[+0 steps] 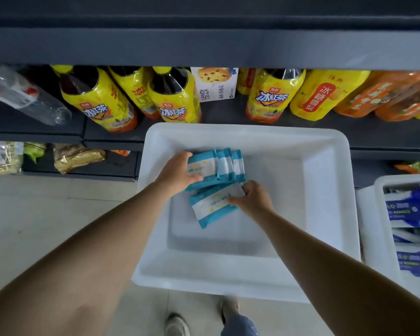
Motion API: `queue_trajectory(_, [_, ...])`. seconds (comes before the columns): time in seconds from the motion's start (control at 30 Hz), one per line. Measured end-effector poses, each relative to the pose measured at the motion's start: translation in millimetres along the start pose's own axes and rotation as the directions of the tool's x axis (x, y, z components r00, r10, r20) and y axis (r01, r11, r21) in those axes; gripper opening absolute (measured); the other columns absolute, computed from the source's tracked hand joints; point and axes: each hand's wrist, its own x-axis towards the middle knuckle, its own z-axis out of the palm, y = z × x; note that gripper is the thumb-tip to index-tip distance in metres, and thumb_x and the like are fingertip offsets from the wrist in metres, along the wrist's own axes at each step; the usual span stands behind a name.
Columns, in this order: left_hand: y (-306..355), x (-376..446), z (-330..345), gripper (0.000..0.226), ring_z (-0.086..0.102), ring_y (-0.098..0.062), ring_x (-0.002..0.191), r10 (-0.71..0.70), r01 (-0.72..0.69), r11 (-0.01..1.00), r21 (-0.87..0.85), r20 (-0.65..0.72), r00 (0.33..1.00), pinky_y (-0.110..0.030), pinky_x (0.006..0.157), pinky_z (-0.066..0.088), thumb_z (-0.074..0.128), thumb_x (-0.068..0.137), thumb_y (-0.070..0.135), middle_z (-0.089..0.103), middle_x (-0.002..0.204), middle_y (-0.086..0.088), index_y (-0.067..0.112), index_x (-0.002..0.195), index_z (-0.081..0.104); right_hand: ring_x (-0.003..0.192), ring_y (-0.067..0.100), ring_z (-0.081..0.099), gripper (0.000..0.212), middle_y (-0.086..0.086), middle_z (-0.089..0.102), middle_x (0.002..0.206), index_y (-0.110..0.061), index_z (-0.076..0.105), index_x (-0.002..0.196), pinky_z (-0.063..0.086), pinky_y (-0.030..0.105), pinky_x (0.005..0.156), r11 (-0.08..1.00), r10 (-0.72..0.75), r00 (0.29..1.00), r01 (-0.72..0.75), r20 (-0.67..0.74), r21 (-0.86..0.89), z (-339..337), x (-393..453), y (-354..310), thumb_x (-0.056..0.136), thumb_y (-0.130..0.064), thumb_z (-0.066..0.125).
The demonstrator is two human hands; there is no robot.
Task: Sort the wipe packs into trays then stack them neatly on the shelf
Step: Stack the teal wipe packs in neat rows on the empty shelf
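A large white tray stands in front of the shelf. Inside it, several teal-and-white wipe packs stand in a row near its back left corner. My left hand grips the nearest pack of that row, thumb on its face. Just below, another teal-and-white wipe pack lies tilted on the tray floor. My right hand pinches this pack at its right end.
A second white tray at the right holds dark blue wipe packs. The dark shelf behind carries yellow iced-tea bottles, a biscuit box and orange snack bags. Tiled floor lies to the left.
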Motion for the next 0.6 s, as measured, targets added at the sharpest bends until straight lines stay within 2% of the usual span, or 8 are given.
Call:
queue_trajectory(0.13, [-4, 1, 0, 0.07, 0.049, -0.023, 0.112, -0.042, 0.043, 0.999, 0.018, -0.032, 0.999, -0.033, 0.091, 0.042, 0.079, 0.072, 0.039, 0.046, 0.122, -0.008, 0.009, 0.125, 0.044, 0.079, 0.016, 0.06, 0.037, 0.001, 0.067, 0.093, -0.013, 0.063, 0.098, 0.046, 0.027, 0.061, 0.999, 0.048, 0.998, -0.049, 0.045, 0.019, 3, 9, -4, 0.07, -0.03, 0.081])
queue_trajectory(0.2, [-3, -1, 2, 0.068, 0.05, -0.024, 0.108, -0.056, 0.058, 0.998, 0.037, -0.055, 0.997, -0.033, 0.088, 0.043, 0.078, 0.071, 0.042, 0.046, 0.116, -0.007, 0.009, 0.119, 0.045, 0.069, 0.013, 0.058, 0.034, 0.0, 0.064, 0.083, -0.01, 0.063, 0.092, 0.044, 0.022, 0.057, 0.996, 0.084, 0.991, -0.087, 0.102, 0.03, 2, 11, -5, 0.072, -0.03, 0.082])
queue_trajectory(0.27, [0, -3, 4, 0.07, 0.051, -0.023, 0.109, -0.096, 0.097, 0.994, 0.04, -0.039, 0.995, -0.034, 0.088, 0.046, 0.076, 0.072, 0.047, 0.048, 0.118, -0.005, 0.01, 0.122, 0.044, 0.064, 0.01, 0.054, 0.033, -0.002, 0.06, 0.077, -0.009, 0.064, 0.093, 0.04, 0.019, 0.051, 0.99, 0.115, 0.982, -0.125, 0.147, 0.06, 3, 12, -5, 0.073, -0.028, 0.082])
queue_trajectory(0.33, [0, -5, 7, 0.069, 0.056, -0.021, 0.105, -0.144, 0.143, 0.989, 0.027, 0.029, 0.989, -0.036, 0.086, 0.05, 0.073, 0.072, 0.053, 0.054, 0.117, 0.0, 0.015, 0.123, 0.047, 0.075, 0.015, 0.06, 0.043, 0.003, 0.064, 0.088, -0.004, 0.065, 0.101, 0.047, 0.022, 0.061, 0.981, 0.137, 0.976, -0.158, 0.17, 0.116, 5, 12, -1, 0.07, -0.026, 0.084])
queue_trajectory(0.43, [-2, -9, 11, 0.047, 0.061, -0.016, 0.089, -0.179, 0.192, 0.978, -0.081, 0.145, 0.973, -0.032, 0.075, 0.053, 0.07, 0.075, 0.053, 0.065, 0.103, 0.003, 0.023, 0.109, 0.058, 0.089, 0.022, 0.064, 0.044, 0.007, 0.067, 0.098, -0.004, 0.065, 0.105, 0.054, 0.029, 0.076, 0.969, 0.164, 0.97, -0.193, 0.181, 0.152, 8, 8, 7, 0.069, -0.021, 0.085])
queue_trajectory(0.5, [-1, -14, 15, 0.036, 0.061, -0.014, 0.084, -0.201, 0.231, 0.955, -0.185, 0.169, 0.965, -0.027, 0.066, 0.051, 0.07, 0.078, 0.047, 0.066, 0.099, 0.004, 0.023, 0.103, 0.06, 0.088, 0.022, 0.065, 0.039, 0.008, 0.068, 0.098, -0.005, 0.067, 0.103, 0.054, 0.03, 0.076, 0.961, 0.171, 0.968, -0.205, 0.182, 0.188, 8, 3, 15, 0.07, -0.016, 0.084])
queue_trajectory(0.6, [0, -20, 14, 0.035, 0.058, -0.011, 0.076, -0.235, 0.27, 0.928, -0.256, 0.159, 0.959, -0.021, 0.057, 0.046, 0.072, 0.079, 0.042, 0.061, 0.093, 0.004, 0.02, 0.101, 0.057, 0.083, 0.02, 0.066, 0.03, 0.008, 0.07, 0.096, -0.006, 0.068, 0.099, 0.055, 0.029, 0.073, 0.912, 0.196, 0.961, -0.252, 0.197, 0.324, 6, -5, 30, 0.072, -0.008, 0.081])
